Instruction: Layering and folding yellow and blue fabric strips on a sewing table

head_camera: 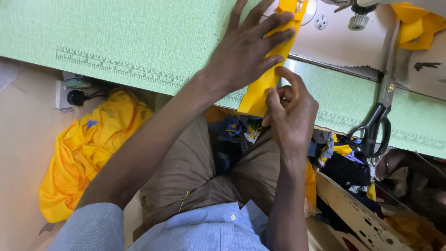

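A long yellow fabric strip [260,88] lies on the green sewing table [139,37] and runs up towards the sewing machine's needle area [302,7]. My left hand [246,51] presses flat on the strip with fingers spread. Lower down, my right hand [290,114] pinches the strip's edge near the table's front edge. The strip's lower end hangs slightly over that edge.
Black-handled scissors [376,125] lie on the table at the right. More yellow fabric [416,25] sits at the top right. A yellow cloth heap [81,153] lies on the floor at the left, beside a wall socket with a plug [74,96]. Fabric scraps [344,162] fill the space under the table.
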